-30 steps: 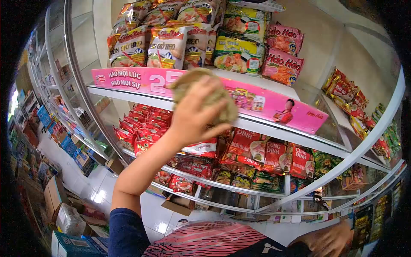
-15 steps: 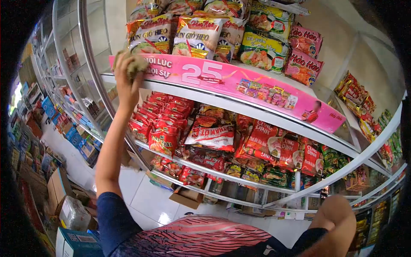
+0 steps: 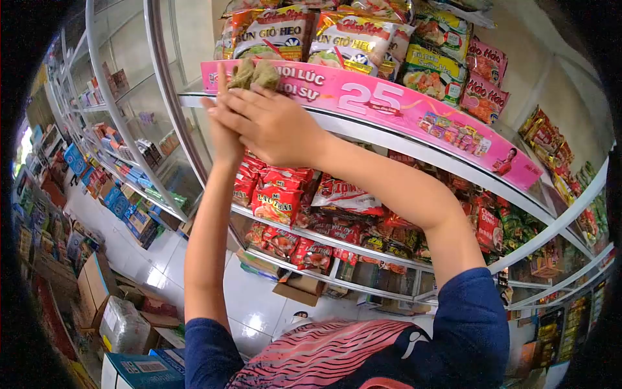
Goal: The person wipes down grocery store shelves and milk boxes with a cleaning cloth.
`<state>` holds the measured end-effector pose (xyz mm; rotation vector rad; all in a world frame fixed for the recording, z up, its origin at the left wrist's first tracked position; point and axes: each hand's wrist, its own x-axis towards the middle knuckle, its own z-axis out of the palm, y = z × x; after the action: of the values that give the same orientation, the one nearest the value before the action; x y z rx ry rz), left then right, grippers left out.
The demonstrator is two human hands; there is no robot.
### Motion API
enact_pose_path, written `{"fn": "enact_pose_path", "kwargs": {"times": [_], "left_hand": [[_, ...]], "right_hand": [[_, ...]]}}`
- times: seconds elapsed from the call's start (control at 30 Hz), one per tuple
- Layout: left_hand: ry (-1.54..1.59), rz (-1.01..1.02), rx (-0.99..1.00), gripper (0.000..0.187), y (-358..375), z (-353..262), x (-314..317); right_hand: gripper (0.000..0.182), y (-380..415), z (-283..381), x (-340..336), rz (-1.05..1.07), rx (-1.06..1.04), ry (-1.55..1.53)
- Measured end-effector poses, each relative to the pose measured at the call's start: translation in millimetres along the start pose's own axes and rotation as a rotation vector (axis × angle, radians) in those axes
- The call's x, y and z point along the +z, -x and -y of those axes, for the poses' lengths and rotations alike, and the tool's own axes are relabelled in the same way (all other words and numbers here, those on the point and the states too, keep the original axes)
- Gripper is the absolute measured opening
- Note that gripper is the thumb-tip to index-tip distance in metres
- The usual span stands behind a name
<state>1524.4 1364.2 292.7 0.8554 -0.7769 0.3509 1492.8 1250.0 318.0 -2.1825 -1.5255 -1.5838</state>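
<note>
A crumpled olive-brown cloth (image 3: 254, 76) is bunched at the left end of a pink promotional strip (image 3: 447, 120) on the shelf edge. My left hand (image 3: 223, 133) is raised beside the cloth with a finger pointing up, and part of it is hidden behind the other hand. Across it lies my right hand (image 3: 282, 126), its fingers pressed together over the left hand and the lower part of the cloth. Both hands appear closed around the cloth, though the contact is partly covered.
White-and-orange noodle packs (image 3: 272, 34) stand behind the strip. Red noodle packs (image 3: 277, 202) fill the shelf below. A curved metal rail (image 3: 557, 227) borders the rack at right. Cardboard boxes (image 3: 97, 285) and a wrapped bundle (image 3: 126, 324) are at lower left.
My right hand has come up from the lower right to join the left hand at the cloth. The view has shifted, so the shelf appears further right.
</note>
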Motion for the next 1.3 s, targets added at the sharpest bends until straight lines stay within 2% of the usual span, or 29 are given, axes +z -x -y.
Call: {"fn": "enact_pose_path", "kwargs": {"times": [0.03, 0.07, 0.1, 0.17, 0.2, 0.23, 0.27, 0.3, 0.37, 0.4, 0.5, 0.57, 0.63, 0.7, 0.77, 0.8, 0.83, 0.9, 1.0, 1.07, 1.1, 1.13, 1.23, 1.3], "left_hand": [[0.222, 0.017, -0.130, 0.065, -0.6, -8.2, -4.6], [0.082, -0.026, -0.138, 0.068, -1.8, -16.7, -13.7], [0.045, 0.033, -0.115, 0.061, -4.9, -14.9, -34.6], [-0.397, -0.038, 0.028, 0.054, -11.0, -17.3, -60.9], [-0.418, -0.131, 0.045, 0.045, -16.4, -17.5, -71.8], [-0.422, -0.134, 0.046, 0.045, -23.6, -20.1, -79.1], [-0.528, -0.129, 0.147, 0.043, -31.6, -21.8, -84.9], [-0.631, -0.120, 0.247, 0.041, -39.6, -21.3, -88.3], [-0.619, -0.095, 0.239, 0.040, -58.0, -15.3, -90.5], [-0.635, -0.063, 0.233, 0.039, -68.8, -11.4, -93.0], [-0.616, 0.032, 0.158, 0.038, -86.5, 3.6, -94.8], [-1.065, -0.017, 0.078, 0.042, -85.8, 9.5, -88.3], [-1.278, -0.163, 0.313, 0.042, -81.7, 25.8, -83.6], [-1.316, -0.218, 0.164, 0.043, -77.0, 20.0, -72.7], [-1.300, -0.223, 0.215, 0.043, -75.3, 20.8, -70.5], [-1.348, -0.235, 0.177, 0.043, -79.2, 24.3, -74.7], [-1.325, -0.229, 0.194, 0.044, -79.3, 25.9, -75.9], [-1.323, -0.241, 0.149, 0.045, -79.0, 24.2, -73.7], [-1.318, -0.301, 0.200, 0.042, -78.3, 25.4, -73.2], [-1.229, -0.199, 0.211, 0.048, -91.6, 34.8, -102.0], [-1.359, 0.017, 0.536, 0.045, -106.7, 51.1, -140.8], [-1.424, 0.078, 0.488, 0.044, -116.1, 53.5, -155.5], [-1.287, 0.060, 0.409, 0.053, -122.3, 54.9, -163.8], [-0.976, -0.083, 0.087, 0.053, -105.9, 37.1, -127.9]], "right_hand": [[0.040, -5.5, 0.5, 5.6, -0.003, -0.007, 0.001], [0.042, -12.0, 1.2, 11.9, 0.052, 0.054, 0.072], [0.044, -17.9, 2.8, 18.7, 0.108, 0.116, 0.139], [0.037, -27.3, -7.3, 37.8, 0.073, 0.168, 0.097], [0.031, -32.2, -14.9, 46.1, 0.146, 0.124, 0.274], [0.026, -36.7, -22.0, 52.7, 0.222, 0.083, 0.452], [0.018, -45.0, -25.7, 61.1, 0.195, 0.100, 0.421], [0.018, -51.2, -30.5, 66.9, 0.198, 0.105, 0.421], [0.020, -67.8, -37.1, 64.5, -0.057, 0.204, 0.538], [0.022, -72.7, -38.7, 63.0, -0.085, 0.249, 0.578], [0.024, -63.8, -41.8, 67.1, 0.060, 0.171, 0.588], [0.024, -48.1, -43.9, 46.3, 0.051, 0.133, 0.567], [0.025, -29.8, -44.7, 16.8, 0.027, 0.142, 0.484], [0.025, -6.5, -39.2, -16.5, -0.012, 0.136, 0.596], [0.024, 6.0, -31.3, -44.7, 0.022, 0.294, 0.617], [0.021, 6.7, -29.0, -50.1, 0.040, 0.355, 0.622], [0.021, 2.4, -29.3, -48.0, 0.056, 0.342, 0.650], [0.021, -10.0, -29.9, -20.7, 0.137, 0.443, 0.612], [0.021, -30.4, -26.0, 25.0, 0.018, 0.357, 0.704], [0.021, -29.0, -29.5, 30.9, -0.005, 0.359, 0.780], [0.022, -22.7, -30.7, 27.6, -0.097, 0.271, 0.735], [0.024, -14.2, -32.0, 20.5, -0.185, 0.178, 0.691], [0.023, 25.7, -25.5, -37.1, -0.193, 0.236, 0.685], [0.026, 56.9, -14.1, -93.3, -0.159, 0.368, 0.666]]}}
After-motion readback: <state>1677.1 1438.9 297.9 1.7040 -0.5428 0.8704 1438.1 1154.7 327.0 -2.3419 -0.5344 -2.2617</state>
